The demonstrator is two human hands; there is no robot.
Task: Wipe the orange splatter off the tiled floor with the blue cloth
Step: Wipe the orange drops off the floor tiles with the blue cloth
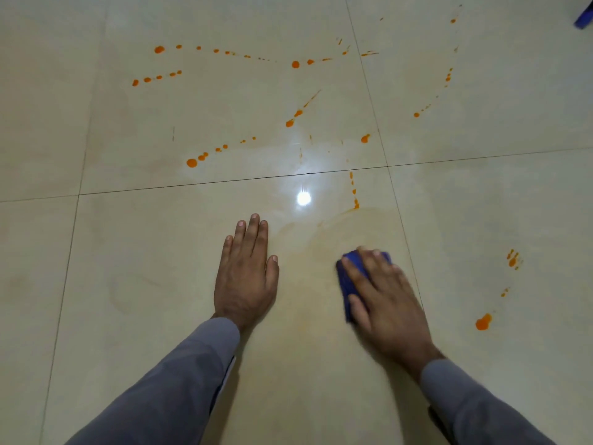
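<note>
My right hand (386, 297) lies flat with straight fingers on the folded blue cloth (348, 284), pressing it onto the beige tiled floor (160, 252). Most of the cloth is hidden under the hand. My left hand (247, 274) rests flat on the floor to the left of it, fingers straight and holding nothing. Orange splatter (295, 64) dots the tiles farther ahead in several trails. More orange drops (483, 322) lie to the right of the cloth. A faint orange smear (337, 226) curves across the tile just beyond the cloth.
A blue object (584, 19) shows at the top right corner, cut off by the frame edge. A bright light reflection (303, 198) glares on the glossy tile between the hands and the splatter. Dark grout lines cross the floor.
</note>
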